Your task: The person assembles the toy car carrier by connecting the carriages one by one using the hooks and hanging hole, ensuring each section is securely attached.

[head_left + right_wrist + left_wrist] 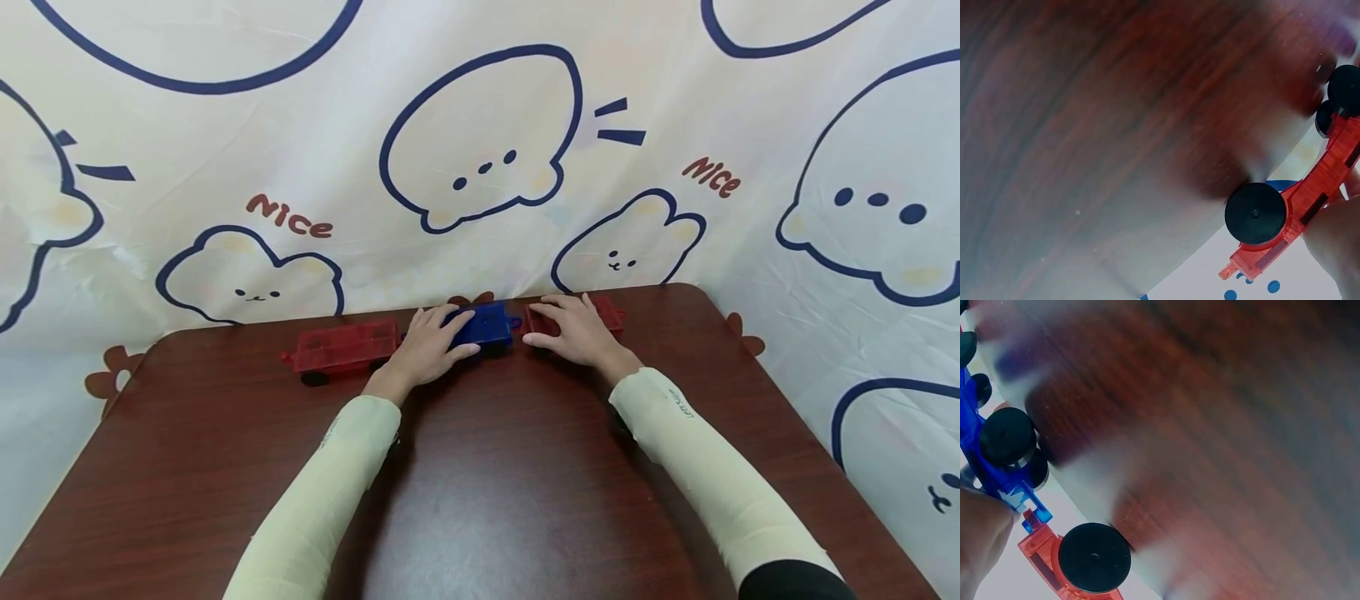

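Observation:
Three toy train cars stand in a row along the far table edge. The left red car (341,346) is see-through with black wheels. My left hand (429,346) holds the middle blue car (487,323), with the thumb on its near side and the fingers over the top. In the left wrist view, the blue car (997,462) meets the red car (1041,550) at their couplings. My right hand (573,331) grips the right red car (609,315), partly covering it. The right wrist view shows this red car (1310,200) with its black wheels.
The brown wooden table (517,483) has rounded far corners. A white cloth (480,258) with blue cartoon outlines hangs right behind its far edge and along the sides.

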### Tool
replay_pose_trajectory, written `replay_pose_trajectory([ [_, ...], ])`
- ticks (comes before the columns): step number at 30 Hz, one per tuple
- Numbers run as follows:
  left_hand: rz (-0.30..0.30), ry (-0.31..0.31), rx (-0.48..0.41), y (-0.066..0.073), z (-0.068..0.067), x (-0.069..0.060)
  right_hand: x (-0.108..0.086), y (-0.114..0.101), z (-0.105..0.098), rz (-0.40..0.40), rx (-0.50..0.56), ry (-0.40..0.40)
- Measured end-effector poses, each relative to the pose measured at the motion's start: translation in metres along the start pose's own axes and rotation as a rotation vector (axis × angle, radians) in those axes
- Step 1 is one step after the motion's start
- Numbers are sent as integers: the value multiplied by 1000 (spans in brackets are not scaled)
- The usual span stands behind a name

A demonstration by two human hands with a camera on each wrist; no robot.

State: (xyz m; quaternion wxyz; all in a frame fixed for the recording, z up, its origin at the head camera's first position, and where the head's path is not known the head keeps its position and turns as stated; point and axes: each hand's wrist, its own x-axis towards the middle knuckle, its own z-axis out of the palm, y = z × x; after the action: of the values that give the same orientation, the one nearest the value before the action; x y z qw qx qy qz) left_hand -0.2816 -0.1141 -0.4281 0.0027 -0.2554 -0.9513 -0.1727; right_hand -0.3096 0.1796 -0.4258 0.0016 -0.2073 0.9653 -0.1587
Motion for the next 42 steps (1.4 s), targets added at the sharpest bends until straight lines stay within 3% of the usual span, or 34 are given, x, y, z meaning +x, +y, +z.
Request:
replay_pose_trajectory([
  [8,-16,-30,23,0,-1,2,0,0,-1,-9,-2,-9],
  [30,-17,-29,11,0,-2,3,-1,-1,-2,-15,2,1],
  [42,-7,-27,57,1,-1,3,-1,-1,-2,-19,-4,1],
])
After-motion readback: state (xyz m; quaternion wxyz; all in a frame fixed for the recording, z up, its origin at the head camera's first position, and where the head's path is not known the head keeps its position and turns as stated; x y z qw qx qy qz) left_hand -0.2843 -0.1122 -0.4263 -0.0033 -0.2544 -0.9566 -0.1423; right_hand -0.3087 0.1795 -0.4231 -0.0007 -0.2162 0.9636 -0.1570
